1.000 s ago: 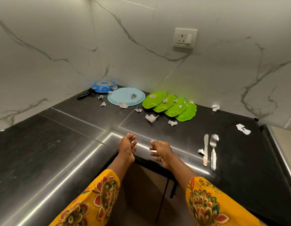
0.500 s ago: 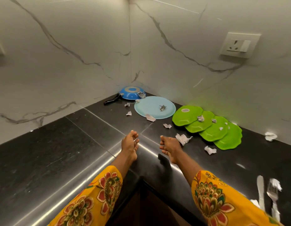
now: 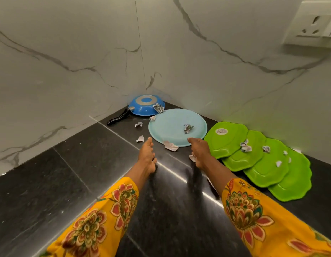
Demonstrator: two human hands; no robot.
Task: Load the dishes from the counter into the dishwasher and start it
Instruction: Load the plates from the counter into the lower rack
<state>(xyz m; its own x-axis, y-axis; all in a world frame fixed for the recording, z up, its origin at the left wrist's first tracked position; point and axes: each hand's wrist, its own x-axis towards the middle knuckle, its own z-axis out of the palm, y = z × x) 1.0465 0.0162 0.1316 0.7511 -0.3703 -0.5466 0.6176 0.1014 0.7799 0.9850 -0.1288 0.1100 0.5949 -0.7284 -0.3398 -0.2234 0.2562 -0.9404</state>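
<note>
At the counter corner, 12 o'clock: dishes parked against the marble wall, none lifted yet — dishwasher not in view.
pan point(image 3: 145, 106): blue, upside down, tucked deepest in the corner at 11 o'clock, black handle pointing to 8; a crumpled scrap leans on its right edge.
paper scraps point(image 3: 140, 138): strewn between pan and plates — probably stand-in food waste, needs clearing before loading.
left hand point(image 3: 147, 157): fingers straight and together, holding nothing, tips just short of the plate's near-left rim.
light blue plate point(image 3: 172, 125): flat, centre, one scrap wad on it; both hands flank its near edge, so I'd guess it's the first pick.
right hand point(image 3: 199, 152): relaxed, fingers loosely extended, holding nothing, at the plate's near-right rim.
green plates point(image 3: 257, 156): four, face down, shingled out to 4 o'clock, scraps on top.
change: hands have moved forward from mid-counter to the plate edge; view pushed in — cutlery at the right has dropped out of frame.
</note>
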